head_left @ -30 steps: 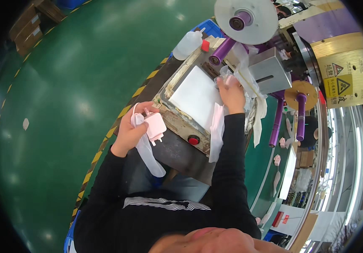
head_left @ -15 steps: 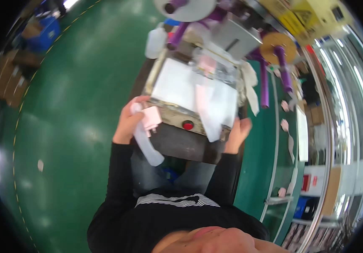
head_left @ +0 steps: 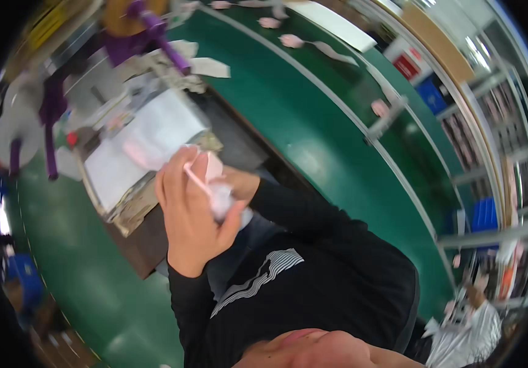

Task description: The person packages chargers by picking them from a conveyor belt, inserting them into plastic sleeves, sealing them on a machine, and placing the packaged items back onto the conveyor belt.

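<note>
Fingers, left hand [head_left: 190, 216]: laid close together, curved, clamped with the thumb on a pink charger [head_left: 213, 164] and its whitish wrap [head_left: 219, 201]; back of hand toward the viewer. Fingers, right hand [head_left: 243, 184]: mostly hidden behind the charger; grip cannot be told. Clock positions below are read from the charger, which is in front of the torso, between the two hands.

Entries, left to right:
- Pale reel [head_left: 7, 126], round, at 9 o'clock.
- Blue box [head_left: 26, 276], at 8 o'clock, on the floor side.
- White bottle [head_left: 67, 164], blurred, at 9 o'clock, near a red cap [head_left: 72, 139].
- White sheet [head_left: 111, 175], lying on the worktop at 10 o'clock, a blurred pink strip [head_left: 141, 153] upon it.
- Dark surface [head_left: 135, 245], under the worktop, extending to 8 o'clock.
- Purple rod [head_left: 175, 56], slanting, at 11 o'clock.
- Green belt [head_left: 340, 80], at 1 to 2 o'clock, bearing small pink pieces [head_left: 291, 41] with pale tails.
- Blue crate [head_left: 483, 213], at 3 o'clock.
- Silvery bag [head_left: 472, 334], crumpled, at 4 o'clock.
</note>
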### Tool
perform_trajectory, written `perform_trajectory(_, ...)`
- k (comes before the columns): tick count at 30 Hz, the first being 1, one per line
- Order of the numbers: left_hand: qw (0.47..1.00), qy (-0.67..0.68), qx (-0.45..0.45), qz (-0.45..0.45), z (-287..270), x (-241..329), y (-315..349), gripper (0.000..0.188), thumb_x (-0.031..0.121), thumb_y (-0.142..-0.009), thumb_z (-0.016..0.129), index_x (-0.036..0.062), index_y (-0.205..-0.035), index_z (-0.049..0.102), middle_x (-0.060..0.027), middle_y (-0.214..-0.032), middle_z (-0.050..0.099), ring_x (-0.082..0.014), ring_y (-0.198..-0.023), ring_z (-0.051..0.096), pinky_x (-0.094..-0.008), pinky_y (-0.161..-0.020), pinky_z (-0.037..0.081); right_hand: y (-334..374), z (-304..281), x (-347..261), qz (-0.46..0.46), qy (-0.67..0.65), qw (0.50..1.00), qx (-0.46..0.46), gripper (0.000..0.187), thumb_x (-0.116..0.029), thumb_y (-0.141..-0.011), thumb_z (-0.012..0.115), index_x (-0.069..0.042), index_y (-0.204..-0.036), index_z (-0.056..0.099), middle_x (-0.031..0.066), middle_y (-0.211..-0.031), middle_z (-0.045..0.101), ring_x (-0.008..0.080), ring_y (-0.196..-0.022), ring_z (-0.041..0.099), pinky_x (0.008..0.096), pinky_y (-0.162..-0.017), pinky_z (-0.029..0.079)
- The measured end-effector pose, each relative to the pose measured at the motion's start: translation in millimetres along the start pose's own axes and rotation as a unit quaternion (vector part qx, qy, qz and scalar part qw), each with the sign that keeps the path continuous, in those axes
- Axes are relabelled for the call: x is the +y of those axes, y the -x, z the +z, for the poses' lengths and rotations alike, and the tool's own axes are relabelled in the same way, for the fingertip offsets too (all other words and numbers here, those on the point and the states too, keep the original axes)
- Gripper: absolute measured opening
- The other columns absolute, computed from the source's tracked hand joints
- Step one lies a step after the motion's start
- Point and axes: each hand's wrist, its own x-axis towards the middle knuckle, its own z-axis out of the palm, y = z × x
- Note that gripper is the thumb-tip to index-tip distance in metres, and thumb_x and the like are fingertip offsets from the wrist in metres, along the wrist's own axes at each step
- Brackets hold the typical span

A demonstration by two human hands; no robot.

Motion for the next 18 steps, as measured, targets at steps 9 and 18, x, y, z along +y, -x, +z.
perform_trajectory(9,0.924,0.254,-0.274,0.079,74.8,19.9,-16.0,0.054,0.03,-0.08,0.082,0.0054,-0.125,0.067,-0.0165,-0.131,0.064,-0.0351,-0.112,0.063,-0.0431,-0.097,0.048,392.2,-87.1,-245.8,-0.168,0.513,0.621,0.569,0.053,-0.018,-0.083,0.08,0.002,-0.128,0.062,0.0101,-0.115,0.071,0.0173,-0.106,0.068,0.0333,-0.091,0.056)
perform_trajectory(18,0.926,0.173,-0.312,-0.127,107.2,-13.0,14.2,0.038,0.019,-0.085,0.078,0.0029,-0.118,0.069,-0.0146,-0.121,0.07,-0.0347,-0.109,0.065,-0.0403,-0.094,0.05,497.0,-266.8,-321.9,0.29,0.64,0.276,0.655,0.064,-0.048,-0.081,0.075,-0.002,-0.125,0.069,0.0261,-0.126,0.068,0.0383,-0.12,0.065,0.0448,-0.102,0.05)
